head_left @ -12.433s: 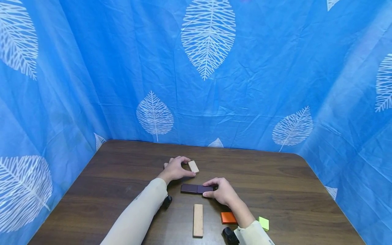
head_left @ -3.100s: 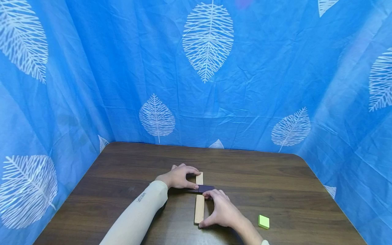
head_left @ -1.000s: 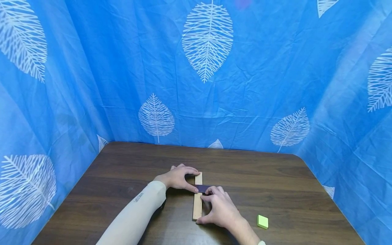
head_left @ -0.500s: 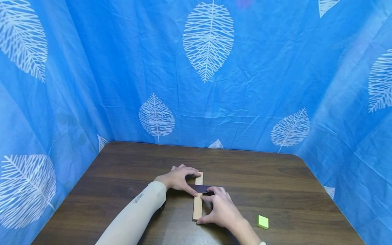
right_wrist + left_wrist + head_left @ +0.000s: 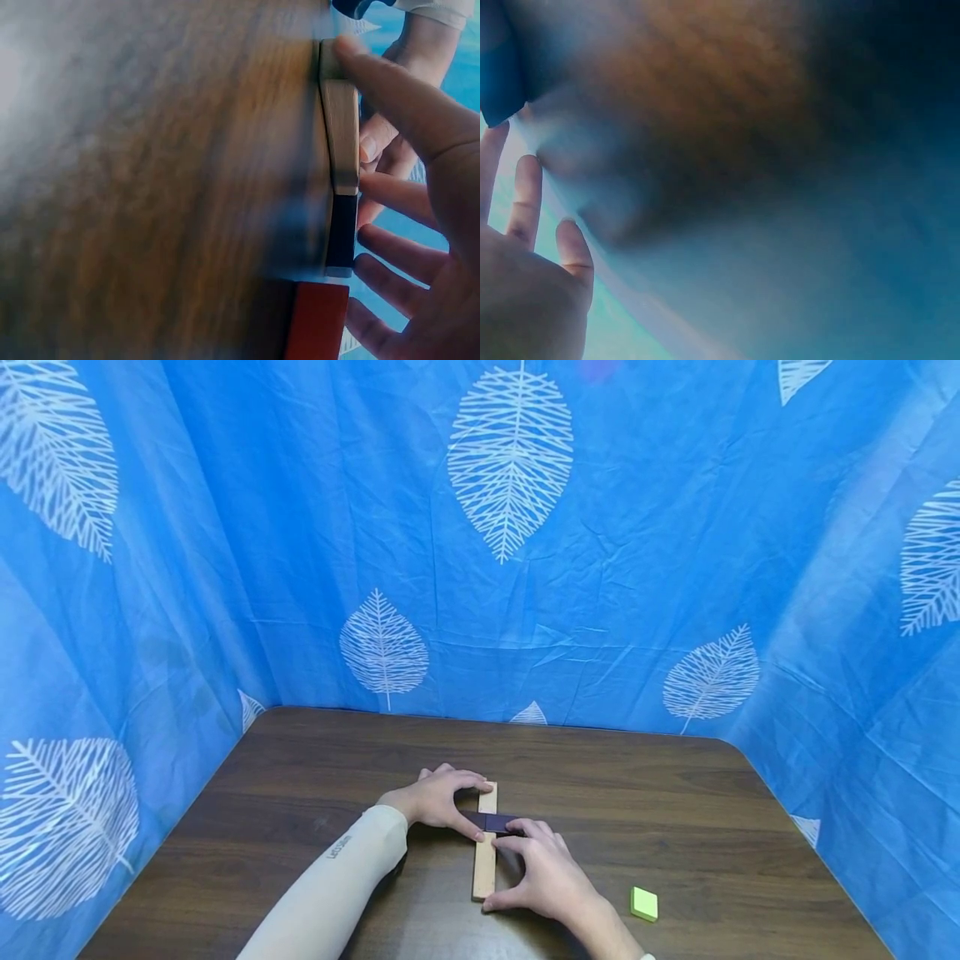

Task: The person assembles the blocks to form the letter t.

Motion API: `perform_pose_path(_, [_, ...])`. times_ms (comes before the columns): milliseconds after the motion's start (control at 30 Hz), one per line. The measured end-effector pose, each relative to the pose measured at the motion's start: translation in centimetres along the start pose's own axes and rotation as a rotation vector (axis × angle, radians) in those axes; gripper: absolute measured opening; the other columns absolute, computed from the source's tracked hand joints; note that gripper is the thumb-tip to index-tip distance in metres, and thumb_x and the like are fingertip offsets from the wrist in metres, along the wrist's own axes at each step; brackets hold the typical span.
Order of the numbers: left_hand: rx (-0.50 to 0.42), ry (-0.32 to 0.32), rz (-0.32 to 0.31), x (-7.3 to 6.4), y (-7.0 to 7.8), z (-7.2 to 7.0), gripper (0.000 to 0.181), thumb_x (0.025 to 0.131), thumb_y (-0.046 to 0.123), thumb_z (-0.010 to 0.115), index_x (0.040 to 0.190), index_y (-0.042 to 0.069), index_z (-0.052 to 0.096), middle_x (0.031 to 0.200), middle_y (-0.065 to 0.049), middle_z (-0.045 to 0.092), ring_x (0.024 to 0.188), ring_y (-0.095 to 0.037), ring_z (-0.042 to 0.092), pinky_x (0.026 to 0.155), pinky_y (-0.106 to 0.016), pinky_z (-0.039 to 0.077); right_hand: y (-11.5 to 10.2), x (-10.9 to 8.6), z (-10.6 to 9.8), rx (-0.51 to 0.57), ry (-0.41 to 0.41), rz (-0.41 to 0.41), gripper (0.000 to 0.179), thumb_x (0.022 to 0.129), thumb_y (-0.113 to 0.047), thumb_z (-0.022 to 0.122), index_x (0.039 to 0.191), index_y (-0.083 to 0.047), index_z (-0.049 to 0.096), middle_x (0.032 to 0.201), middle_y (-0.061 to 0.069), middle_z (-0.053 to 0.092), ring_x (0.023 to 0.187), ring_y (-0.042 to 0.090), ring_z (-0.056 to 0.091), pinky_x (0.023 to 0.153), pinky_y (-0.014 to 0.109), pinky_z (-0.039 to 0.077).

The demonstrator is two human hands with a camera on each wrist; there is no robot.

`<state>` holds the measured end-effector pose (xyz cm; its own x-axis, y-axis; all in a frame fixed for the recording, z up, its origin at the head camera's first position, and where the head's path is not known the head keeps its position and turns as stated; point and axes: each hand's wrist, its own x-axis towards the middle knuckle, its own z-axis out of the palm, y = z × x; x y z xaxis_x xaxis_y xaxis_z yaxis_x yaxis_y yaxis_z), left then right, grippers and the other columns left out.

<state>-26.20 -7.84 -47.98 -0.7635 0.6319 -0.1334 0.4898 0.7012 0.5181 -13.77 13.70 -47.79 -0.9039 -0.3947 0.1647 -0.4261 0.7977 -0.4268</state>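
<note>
From the head view, we see the left hand [image 5: 433, 797] palm down, index finger bent over the far light block [image 5: 488, 799], thumb tip by the near light block [image 5: 484, 870]; finger and thumb stand apart, and we cannot tell whether they clamp anything. The right hand [image 5: 553, 877] pinches the near light block lengthwise, other fingertips at the dark block [image 5: 499, 822], which both hands partly hide. A lime block [image 5: 643, 903] lies apart on the brown tabletop [image 5: 675, 810]; blue leaf-print cloth [image 5: 637, 568] hangs around.

In the left wrist view, we get three fairly straight, spread fingers at the edge; the rest blurs.

In the right wrist view, we find a red block [image 5: 318, 321] just past the dark one, cut off below.
</note>
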Motion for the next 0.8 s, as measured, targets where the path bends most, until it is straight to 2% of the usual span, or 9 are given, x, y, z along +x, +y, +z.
perform_pose_path(167, [0.014,-0.003,0.013,0.0,0.0,0.0,0.083,0.069,0.069,0.081,0.141,0.034,0.059,0.151,0.01,0.046,0.13,-0.018,0.038,0.104,-0.053,0.027,0.5,-0.3,-0.6,0.117,0.033,0.036,0.086,0.06,-0.063,0.089,0.126,-0.012,0.07,0.13,0.011,0.058,0.121,0.033,0.052,0.096,0.061,0.04])
perform_pose_path(300, [0.015,-0.004,0.012,0.0,0.0,0.0,0.083,0.069,0.069,0.081,0.141,0.034,0.059,0.151,0.012,0.045,0.13,-0.017,0.038,0.104,-0.052,0.028,0.9,-0.8,-1.3,0.189,0.066,0.078,0.085,0.06,-0.055,0.093,0.127,-0.01,0.068,0.128,0.007,0.059,0.118,0.032,0.053,0.096,0.058,0.043])
perform_pose_path(433, [0.009,-0.007,-0.002,-0.1,0.0,-0.1,0.083,0.068,0.069,0.081,0.141,0.035,0.06,0.15,0.012,0.047,0.129,-0.016,0.038,0.104,-0.051,0.028,1.4,-1.4,-2.0,0.226,0.082,0.129,0.086,0.059,-0.051,0.095,0.129,-0.011,0.067,0.127,0.002,0.06,0.115,0.029,0.056,0.093,0.053,0.048])
perform_pose_path(600, [0.0,-0.015,-0.01,-0.1,0.1,-0.1,0.083,0.069,0.069,0.082,0.141,0.035,0.059,0.15,0.013,0.046,0.128,-0.016,0.038,0.104,-0.051,0.028,2.1,-2.1,-2.8,0.275,0.106,0.167,0.086,0.057,-0.043,0.098,0.129,-0.01,0.066,0.124,0.003,0.063,0.108,0.027,0.061,0.087,0.045,0.052])
perform_pose_path(800, [-0.011,-0.017,-0.014,-0.1,0.1,-0.2,0.082,0.069,0.068,0.082,0.141,0.036,0.059,0.151,0.013,0.046,0.129,-0.017,0.037,0.105,-0.054,0.026,2.6,-3.0,-3.7,0.289,0.076,0.211,0.089,0.055,-0.042,0.099,0.13,-0.01,0.066,0.122,0.005,0.064,0.109,0.029,0.06,0.088,0.048,0.051])
